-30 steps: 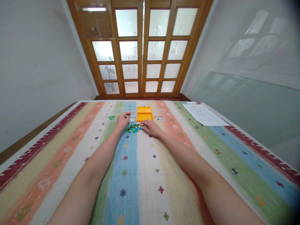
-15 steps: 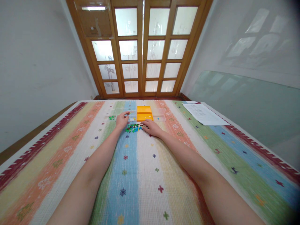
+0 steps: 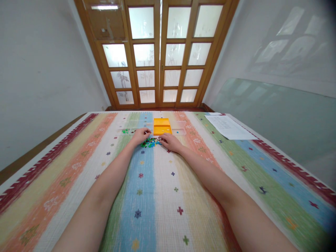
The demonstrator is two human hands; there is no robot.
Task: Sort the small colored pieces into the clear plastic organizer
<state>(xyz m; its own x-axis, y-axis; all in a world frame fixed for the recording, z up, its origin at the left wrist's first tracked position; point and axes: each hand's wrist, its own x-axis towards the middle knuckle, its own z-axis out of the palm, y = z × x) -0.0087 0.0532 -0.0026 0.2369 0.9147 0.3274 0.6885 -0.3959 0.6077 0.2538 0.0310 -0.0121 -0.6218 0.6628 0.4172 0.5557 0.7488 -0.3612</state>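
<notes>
A small pile of tiny coloured pieces (image 3: 150, 142), green, blue, black and white, lies on the striped cloth far ahead of me. My left hand (image 3: 140, 134) rests at the pile's left edge, fingers curled toward it; what they hold, if anything, is too small to see. My right hand (image 3: 170, 141) lies at the pile's right edge, fingertips pressed among the pieces. Just behind the pile stands an orange tray (image 3: 162, 126) flanked by clear compartments (image 3: 126, 130), one holding green pieces.
The striped cloth (image 3: 157, 196) covers a large table. A printed paper sheet (image 3: 228, 127) lies at the far right. Wooden glass-paned doors (image 3: 157, 52) stand beyond the table. A glass panel (image 3: 275, 115) leans along the right wall.
My left hand has moved down from the clear compartments to the pile's left edge. My right hand has stayed at the pile.
</notes>
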